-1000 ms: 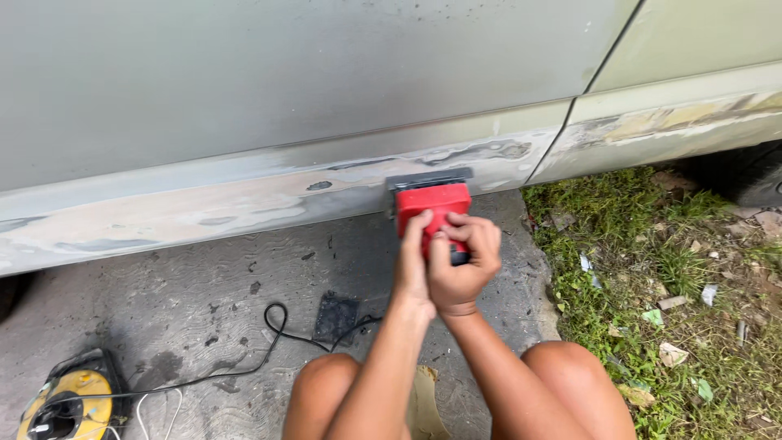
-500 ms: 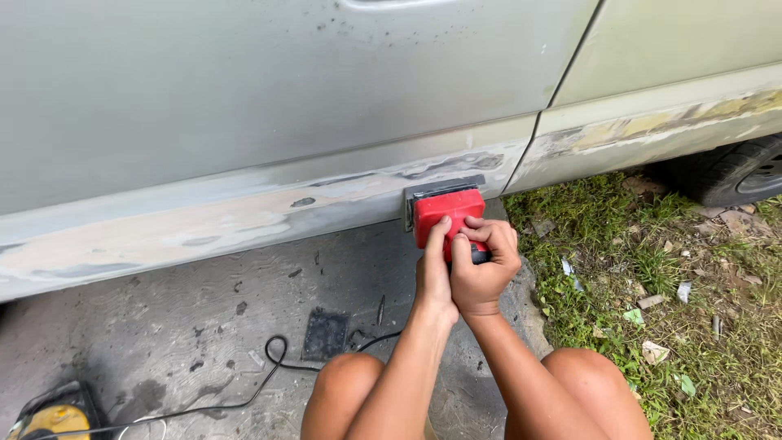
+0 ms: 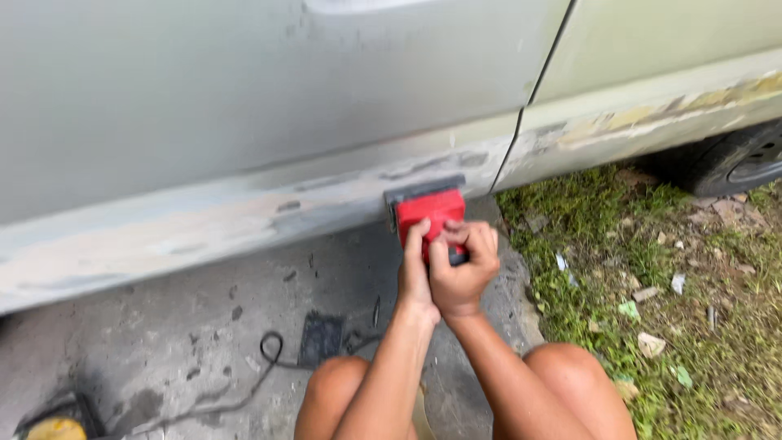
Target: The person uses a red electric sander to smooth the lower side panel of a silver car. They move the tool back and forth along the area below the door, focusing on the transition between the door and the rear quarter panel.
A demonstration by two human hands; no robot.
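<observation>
Both of my hands grip a red sanding block [image 3: 430, 210] with a grey pad, pressed flat against the lower sill of a pale car door [image 3: 244, 122]. My left hand [image 3: 414, 265] wraps its left side. My right hand [image 3: 466, 261] covers its lower right part. The sill [image 3: 204, 224] shows sanded filler patches in grey and whitish tones. My bare knees show at the bottom of the view.
A black cable [image 3: 269, 350] runs over the concrete ground to a yellow and black tool [image 3: 53, 424] at the lower left. A dark square sheet [image 3: 320, 338] lies on the concrete. Littered grass [image 3: 668, 277] lies right, with a car tyre [image 3: 737, 159] behind it.
The view has shifted, so the block and my hands appear slightly further right along the sill. The yellow tool has slid toward the lower left corner. My grip is unchanged.
</observation>
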